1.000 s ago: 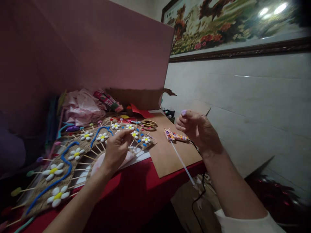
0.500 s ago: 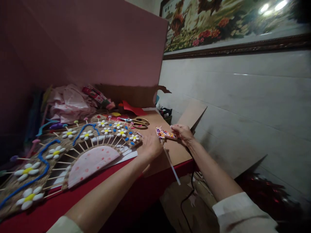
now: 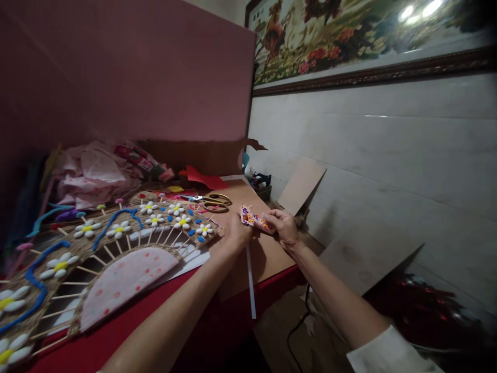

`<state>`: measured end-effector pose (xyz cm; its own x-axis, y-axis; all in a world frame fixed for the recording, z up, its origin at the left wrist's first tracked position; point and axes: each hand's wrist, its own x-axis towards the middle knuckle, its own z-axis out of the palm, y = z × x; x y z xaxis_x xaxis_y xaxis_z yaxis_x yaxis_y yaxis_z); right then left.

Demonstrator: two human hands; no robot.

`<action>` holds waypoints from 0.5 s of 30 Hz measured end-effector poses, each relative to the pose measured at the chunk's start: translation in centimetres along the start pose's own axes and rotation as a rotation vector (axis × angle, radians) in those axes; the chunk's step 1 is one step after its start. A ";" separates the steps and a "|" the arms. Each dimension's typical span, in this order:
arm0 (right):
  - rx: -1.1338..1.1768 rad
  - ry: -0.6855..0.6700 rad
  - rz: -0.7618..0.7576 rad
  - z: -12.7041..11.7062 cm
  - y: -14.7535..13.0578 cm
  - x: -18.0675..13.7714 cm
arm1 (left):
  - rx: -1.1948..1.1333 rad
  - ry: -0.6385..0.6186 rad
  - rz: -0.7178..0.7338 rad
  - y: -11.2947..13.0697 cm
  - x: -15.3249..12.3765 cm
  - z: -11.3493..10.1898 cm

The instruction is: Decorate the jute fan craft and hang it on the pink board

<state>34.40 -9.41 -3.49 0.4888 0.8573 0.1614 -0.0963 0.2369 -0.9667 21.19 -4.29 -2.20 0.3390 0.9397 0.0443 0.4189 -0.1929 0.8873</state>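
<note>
A small flower-patterned glue gun with a long white glue stick poking out of its back sits over the brown cardboard sheet. My right hand is closed round its right end. My left hand is closed at its left side, touching the gun and the stick. A black cord hangs down below my right arm. To the left lies a large fan-shaped jute craft with white daisies, blue cord and wooden skewers.
Gold-handled scissors lie behind the hands. Crumpled pink plastic, red paper and a pink board stand at the back. A cardboard piece leans on the white tiled wall. The red table edge runs below.
My left hand left the fan craft and crossed to the glue gun. My right hand dropped onto the gun and took hold. The camera shifted right, so the craft slid left.
</note>
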 end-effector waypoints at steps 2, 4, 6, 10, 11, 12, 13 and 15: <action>-0.001 -0.005 0.002 0.2 -0.1 -0.3 | -0.239 -0.035 -0.044 -0.3 0.1 0.0; 0.035 -0.004 0.029 0.6 -0.4 -0.8 | -0.464 -0.068 -0.090 -0.5 0.0 -0.1; 0.094 0.004 0.074 1.1 -0.8 -1.2 | -0.647 -0.100 -0.126 -0.6 -0.2 -0.2; 0.198 0.001 0.137 2.0 -1.6 -2.2 | -0.881 -0.200 -0.120 -0.6 -0.8 -0.7; 0.224 -0.003 0.141 2.2 -1.8 -2.5 | -0.916 -0.230 -0.105 -0.6 -1.0 -0.8; 0.254 -0.002 0.142 2.4 -2.0 -2.8 | -0.947 -0.259 -0.081 -0.6 -1.3 -0.8; 0.292 0.008 0.138 2.6 -2.3 -3.2 | -0.972 -0.286 -0.051 -0.5 -1.7 -0.8; 0.368 0.026 0.124 3.1 -2.9 -4.0 | -0.986 -0.317 0.012 -0.3 -2.4 -0.5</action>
<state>30.00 -12.09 -0.73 0.4752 0.8790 0.0380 -0.4584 0.2842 -0.8421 19.81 -6.35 -2.35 0.6050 0.7940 0.0597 -0.4138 0.2494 0.8755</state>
